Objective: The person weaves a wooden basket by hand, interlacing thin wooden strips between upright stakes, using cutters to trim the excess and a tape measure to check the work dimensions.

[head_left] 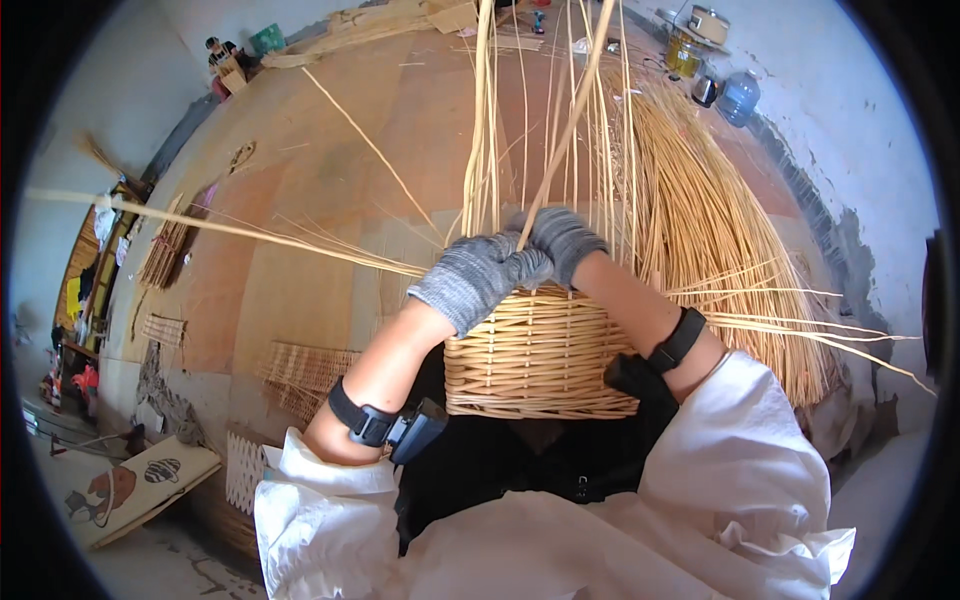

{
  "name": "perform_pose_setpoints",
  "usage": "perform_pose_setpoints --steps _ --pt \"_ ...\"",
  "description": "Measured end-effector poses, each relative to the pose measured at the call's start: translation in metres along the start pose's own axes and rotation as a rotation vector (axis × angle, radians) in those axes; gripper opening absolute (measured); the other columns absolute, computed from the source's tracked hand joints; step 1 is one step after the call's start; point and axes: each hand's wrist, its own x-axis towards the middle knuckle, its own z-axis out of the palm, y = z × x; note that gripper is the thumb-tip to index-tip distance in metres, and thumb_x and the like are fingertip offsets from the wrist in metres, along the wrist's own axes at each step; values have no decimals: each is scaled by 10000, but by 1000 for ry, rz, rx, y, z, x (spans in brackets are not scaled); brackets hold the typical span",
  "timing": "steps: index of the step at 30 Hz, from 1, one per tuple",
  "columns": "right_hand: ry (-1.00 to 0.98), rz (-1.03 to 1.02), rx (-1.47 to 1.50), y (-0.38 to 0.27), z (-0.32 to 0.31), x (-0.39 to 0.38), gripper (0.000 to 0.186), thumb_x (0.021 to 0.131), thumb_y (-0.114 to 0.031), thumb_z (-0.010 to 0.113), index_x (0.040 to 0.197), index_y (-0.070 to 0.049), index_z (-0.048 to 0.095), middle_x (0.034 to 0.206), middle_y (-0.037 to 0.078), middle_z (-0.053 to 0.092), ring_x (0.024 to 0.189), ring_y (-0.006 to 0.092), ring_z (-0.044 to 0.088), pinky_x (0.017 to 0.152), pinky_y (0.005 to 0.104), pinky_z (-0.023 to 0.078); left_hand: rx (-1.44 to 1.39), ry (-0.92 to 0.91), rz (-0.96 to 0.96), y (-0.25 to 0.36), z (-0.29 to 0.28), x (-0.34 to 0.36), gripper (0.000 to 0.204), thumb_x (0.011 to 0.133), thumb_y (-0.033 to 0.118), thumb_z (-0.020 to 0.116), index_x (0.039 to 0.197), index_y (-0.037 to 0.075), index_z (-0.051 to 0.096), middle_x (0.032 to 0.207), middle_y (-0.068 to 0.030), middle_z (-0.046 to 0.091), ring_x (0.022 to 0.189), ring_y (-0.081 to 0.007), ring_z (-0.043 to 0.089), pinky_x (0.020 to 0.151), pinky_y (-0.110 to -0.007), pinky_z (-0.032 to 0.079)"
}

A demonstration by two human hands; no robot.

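A partly woven wicker basket (540, 355) stands upright in front of my body, with its long willow stakes (482, 120) rising from the far side. My left hand (478, 275), in a grey knit glove, is closed on willow rods at the basket's upper edge. Close beside it, touching or nearly so, my right hand (565, 240) in a matching glove bends its fingers around the foot of a thicker willow rod (568, 130) slanting up and away. The gloves hide the weave under them. Loose rod ends (300, 243) stick out to the left, others to the right.
A large bundle of willow rods (715, 230) lies to the right beside the wall. Woven panels (305, 375) and a small rod bundle (170, 245) are on the left. A water jug (740, 97), a kettle (706, 90) and a pot (708, 25) stand at the far right.
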Motion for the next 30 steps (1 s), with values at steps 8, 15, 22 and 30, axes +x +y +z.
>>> perform_pose_setpoints --steps 8,15,22,30 --pt "-164 -355 -319 -20 9 8 297 779 -303 646 973 -84 695 852 101 689 776 295 656 695 363 530 148 109 292 -7 9 -14 386 830 276 641 1120 22 616 1013 -154 662 910 -266 644 844 -317 496" --pt "-303 54 459 -29 -3 -18 360 833 -416 623 864 -72 723 659 107 663 579 196 620 578 356 506 -1040 637 -210 -86 37 -71 374 847 308 666 1005 -17 569 876 -87 617 799 -214 630 778 -338 534" --pt "-162 -24 418 -44 0 -35 423 719 -382 764 930 -23 696 689 136 672 533 203 619 577 337 526 -1044 739 -668 -117 15 -43 170 844 77 646 993 10 603 860 -78 642 769 -195 650 651 -294 573" --pt "55 197 580 -50 18 -48 446 732 -384 748 953 -5 672 722 127 652 550 179 604 542 313 502 -889 126 -200 -125 -41 28 240 754 23 706 985 9 643 873 -74 665 802 -156 640 731 -272 540"
